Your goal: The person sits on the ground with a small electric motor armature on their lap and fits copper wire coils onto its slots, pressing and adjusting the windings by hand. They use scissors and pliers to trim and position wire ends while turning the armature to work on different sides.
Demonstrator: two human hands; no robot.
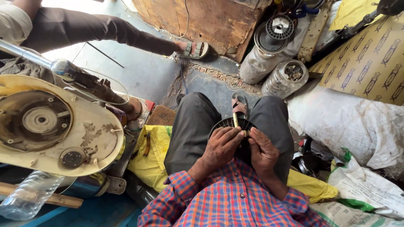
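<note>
I sit with grey trousers and a checked shirt, looking down at my lap. My left hand and my right hand both grip a round black ribbed plastic part, like a small fan wheel, held between my knees. A short brass-coloured rod stands up from its middle, just above my fingers. Most of the black part is hidden behind my hands.
A large cream machine cover with a round hub sits at the left. Two clear jars of small parts stand ahead, near a wooden box. Another person's leg and sandalled foot stretch across the floor. White sacks lie at the right.
</note>
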